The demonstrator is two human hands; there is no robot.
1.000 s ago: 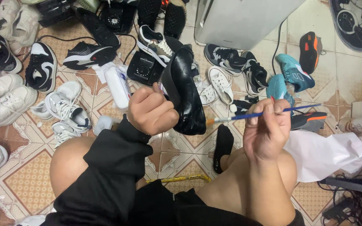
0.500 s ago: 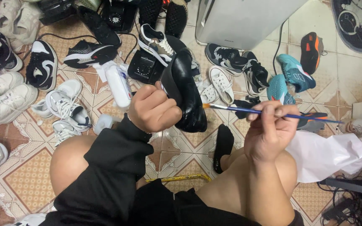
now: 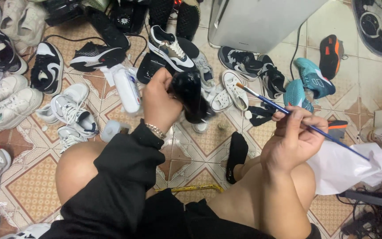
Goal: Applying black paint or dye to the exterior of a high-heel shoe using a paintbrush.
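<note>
My left hand (image 3: pixel 160 104) grips a glossy black shoe (image 3: pixel 192 96), held up over the tiled floor in front of my knees. My right hand (image 3: pixel 293 138) pinches a thin paintbrush (image 3: pixel 288 114) with a blue handle. Its bristle tip points up and left toward the shoe, a short gap away from it. A black sleeve and a bracelet cover my left wrist. My foot in a black sock (image 3: pixel 236 155) rests on the floor between my knees.
Many sneakers lie scattered over the patterned tiles: white pairs (image 3: pixel 9 99) at left, black ones at the top, teal ones (image 3: pixel 308 82) at right. A white bottle (image 3: pixel 127 88) lies left of the shoe. A grey appliance (image 3: pixel 261 22) stands behind. White paper (image 3: pixel 348 168) lies by my right knee.
My left hand has turned the black shoe and raised it slightly. The paintbrush has swung from nearly level to a steeper slant, tip up and left.
</note>
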